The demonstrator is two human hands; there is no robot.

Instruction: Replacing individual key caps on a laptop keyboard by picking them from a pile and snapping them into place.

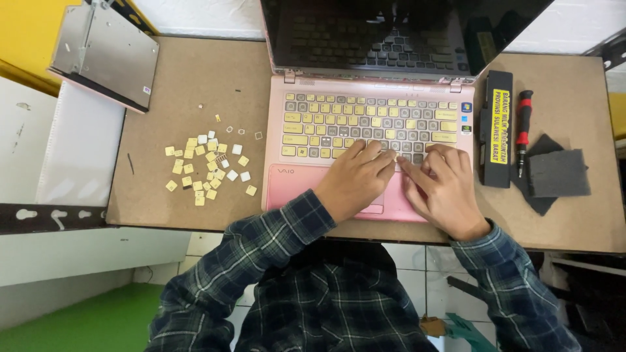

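Both hands working keycaps on the pink laptop's keyboard.

Left hand and right hand are pressing with loosely curled, empty grips; next comes a careful fingertip lift, loose keycaps lying far left of them on the worktop.

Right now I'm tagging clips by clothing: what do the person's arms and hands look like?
Both arms wear long sleeves of a dark plaid shirt, navy and green with pale lines, reaching the wrists. The left hand and right hand are bare: no gloves, rings or watch visible.

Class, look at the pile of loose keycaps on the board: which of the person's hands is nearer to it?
Left. The left hand rests on the pink laptop, just right of the loose keycaps. The right hand lies farther right, beyond the left.
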